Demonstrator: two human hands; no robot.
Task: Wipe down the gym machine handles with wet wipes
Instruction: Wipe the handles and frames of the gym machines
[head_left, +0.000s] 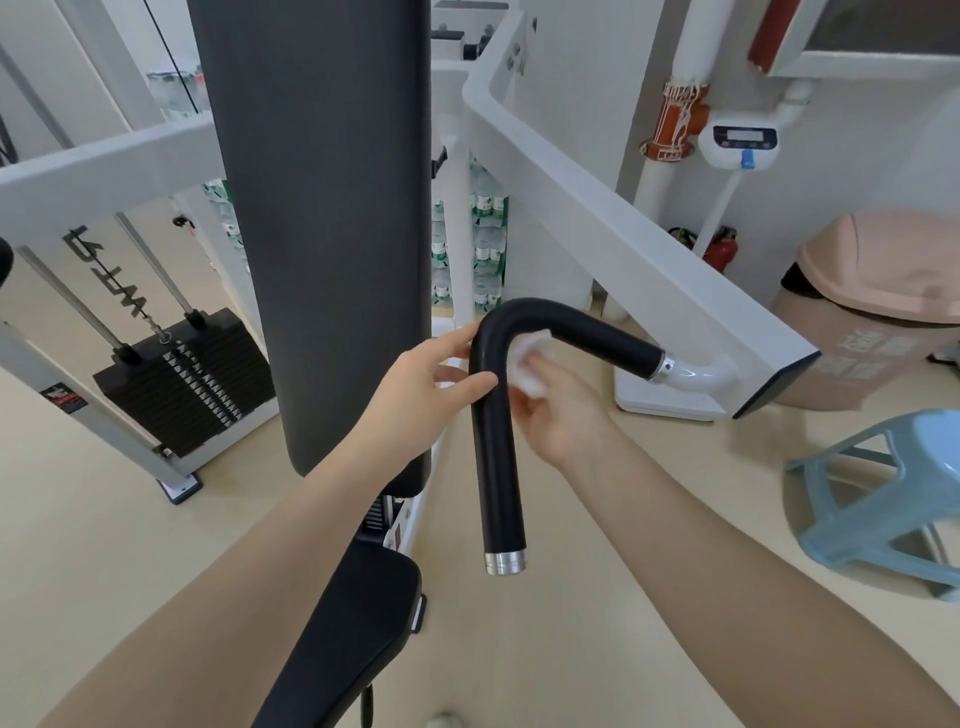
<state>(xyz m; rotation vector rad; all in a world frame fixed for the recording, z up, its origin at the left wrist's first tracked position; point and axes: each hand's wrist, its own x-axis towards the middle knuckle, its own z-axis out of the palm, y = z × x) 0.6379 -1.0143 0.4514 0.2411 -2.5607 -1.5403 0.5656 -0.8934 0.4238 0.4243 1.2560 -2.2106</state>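
- Two hands meet at the bend of the black handle (493, 415), which juts from the white machine arm (623, 244).
- Right hand (558, 415) pinches a bunched wet wipe (530, 361) against the bend's inner curve.
- Left hand (426, 395), fingers spread, steadies the outer side.
- Best to wrap the wipe around, then drag toward the chrome end cap (505, 563).
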